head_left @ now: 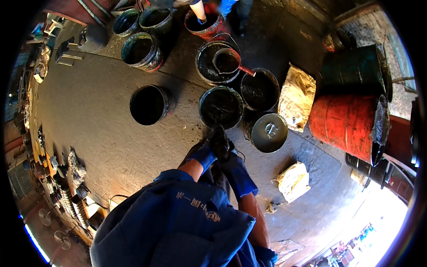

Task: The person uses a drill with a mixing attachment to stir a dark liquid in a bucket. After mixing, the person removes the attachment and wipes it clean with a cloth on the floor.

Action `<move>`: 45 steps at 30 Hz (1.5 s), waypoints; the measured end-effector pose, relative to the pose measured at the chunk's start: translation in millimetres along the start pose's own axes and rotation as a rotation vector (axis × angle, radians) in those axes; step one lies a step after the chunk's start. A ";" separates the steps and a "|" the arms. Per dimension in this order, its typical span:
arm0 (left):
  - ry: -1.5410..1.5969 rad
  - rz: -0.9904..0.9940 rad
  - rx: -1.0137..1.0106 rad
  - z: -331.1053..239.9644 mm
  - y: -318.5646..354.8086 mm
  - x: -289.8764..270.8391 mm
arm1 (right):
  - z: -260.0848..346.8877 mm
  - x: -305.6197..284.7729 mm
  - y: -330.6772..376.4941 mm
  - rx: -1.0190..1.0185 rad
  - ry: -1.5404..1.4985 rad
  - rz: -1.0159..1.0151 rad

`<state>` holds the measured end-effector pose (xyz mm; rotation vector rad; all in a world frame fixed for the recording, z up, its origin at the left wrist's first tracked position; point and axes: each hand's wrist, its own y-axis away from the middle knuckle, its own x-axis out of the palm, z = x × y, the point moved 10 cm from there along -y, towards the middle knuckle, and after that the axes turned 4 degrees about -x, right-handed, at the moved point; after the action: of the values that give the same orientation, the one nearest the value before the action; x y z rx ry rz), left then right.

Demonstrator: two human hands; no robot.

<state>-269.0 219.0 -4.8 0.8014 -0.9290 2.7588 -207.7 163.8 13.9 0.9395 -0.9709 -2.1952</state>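
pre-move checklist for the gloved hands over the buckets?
1. Both hands gloved: left hand and right hand in blue gloves, ok.
2. What the hands hold: a dark object, kind and grip cannot tell.
3. Nearest bucket upright and open, dark contents: ok.
4. Grey-filled bucket beside it, upright: ok.
5. Floor by the feet: paper sack and debris lying there, not ok.
6. Another person's hand at the far red bucket: not ok.

Floor: dark, stained concrete [98,115].
I see open black buckets [149,104], a red drum [347,127] on its side, and paper sacks [296,95] resting on it.
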 end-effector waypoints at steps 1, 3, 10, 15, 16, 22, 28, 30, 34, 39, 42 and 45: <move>0.058 -0.039 0.022 -3.3 2.5 -6.4 | 1.3 -0.3 -1.8 -0.006 0.000 0.000; 0.130 -0.027 0.065 0.5 1.7 -9.3 | -1.1 -1.1 -0.2 -0.001 0.005 -0.013; 0.087 0.158 0.047 -7.2 5.1 -6.6 | 1.1 -5.9 -1.2 -0.009 0.019 -0.048; -0.063 0.159 -0.129 -2.3 8.8 -6.8 | 1.7 -5.9 2.3 -0.011 0.035 -0.059; -0.030 0.169 -0.131 5.4 3.4 -1.3 | -2.5 -8.2 3.1 -0.003 0.035 -0.068; 0.134 -0.264 0.142 -7.0 18.0 -23.7 | 1.4 -9.3 1.1 -0.011 0.031 -0.079; 0.051 -0.102 0.067 -3.8 2.5 -13.3 | 1.9 -13.3 0.3 -0.007 0.035 -0.098; 0.034 -0.123 0.036 -8.6 10.8 -18.8 | 6.2 -15.0 0.0 -0.015 0.048 -0.110; 0.071 -0.439 0.146 -7.9 28.7 -39.6 | 1.3 -19.0 2.0 0.001 0.063 -0.155; -0.055 -0.484 0.137 -10.3 32.1 -36.6 | -11.1 -5.9 -10.8 0.018 0.050 -0.086; -0.010 -0.507 0.180 -6.9 33.0 -38.3 | -18.3 -1.8 -10.3 0.013 0.076 -0.094; -0.013 -0.454 0.147 -6.8 32.2 -36.2 | -15.7 -0.8 -13.1 0.001 0.077 -0.098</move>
<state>-250.0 199.0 -45.2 0.9203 -0.4731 2.4403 -197.7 165.7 -3.8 1.0844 -0.9079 -2.2212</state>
